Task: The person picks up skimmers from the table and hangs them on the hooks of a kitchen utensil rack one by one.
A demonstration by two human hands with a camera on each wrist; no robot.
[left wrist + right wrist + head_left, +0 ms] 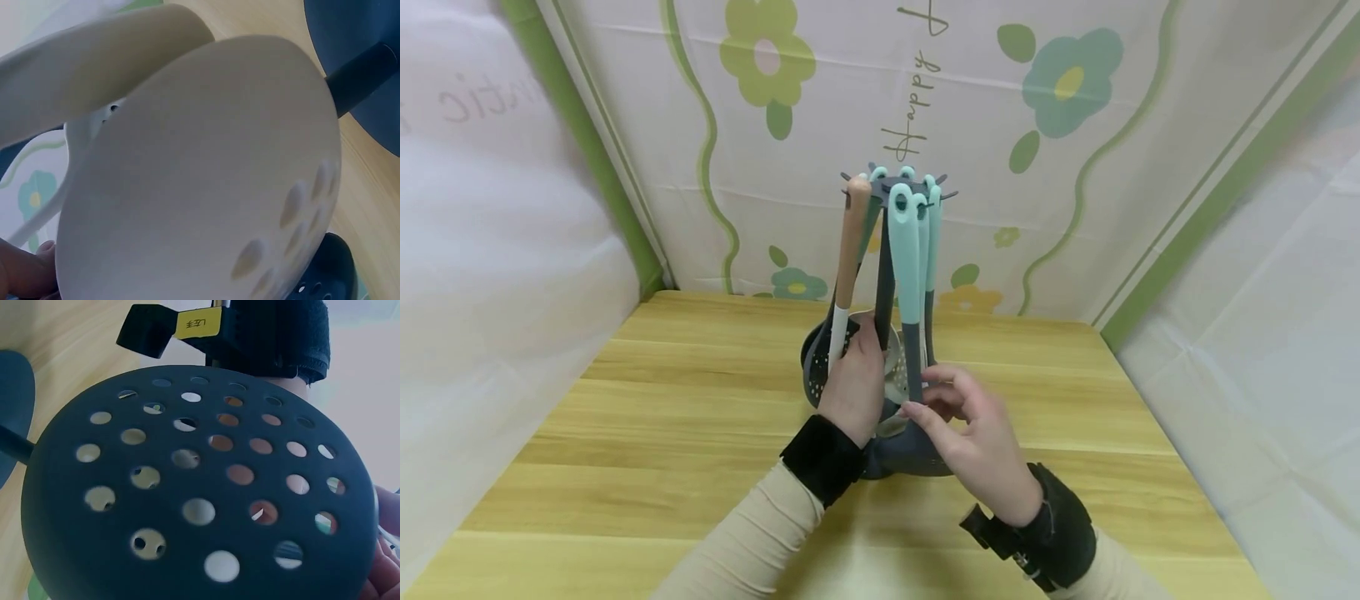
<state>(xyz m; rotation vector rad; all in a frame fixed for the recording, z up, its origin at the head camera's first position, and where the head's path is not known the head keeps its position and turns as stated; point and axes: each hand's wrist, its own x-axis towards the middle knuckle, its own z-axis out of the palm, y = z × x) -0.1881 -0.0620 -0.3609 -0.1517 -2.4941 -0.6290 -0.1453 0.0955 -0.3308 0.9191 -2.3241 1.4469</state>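
Observation:
A dark utensil stand (886, 279) rises from the table, hung with kitchen utensils by their handle loops. My left hand (856, 387) reaches in between a wooden-handled utensil (852, 242) and the stand's pole, its fingers curled at the pole. With thumb and fingers my right hand (977, 433) pinches the dark neck of a mint-handled skimmer (907, 275) at the front. A dark perforated head (200, 487) fills the right wrist view, with fingertips (384, 569) at the edge. The left wrist view is mostly a pale perforated spoon (200, 156), partly hiding the left hand (28, 272).
More mint handles (933, 242) hang at the right of the stand. Behind the left hand is a dark slotted utensil (817, 371). The wooden table (685, 433) ends at a patterned cloth backdrop (865, 100), with white cloth walls on both sides.

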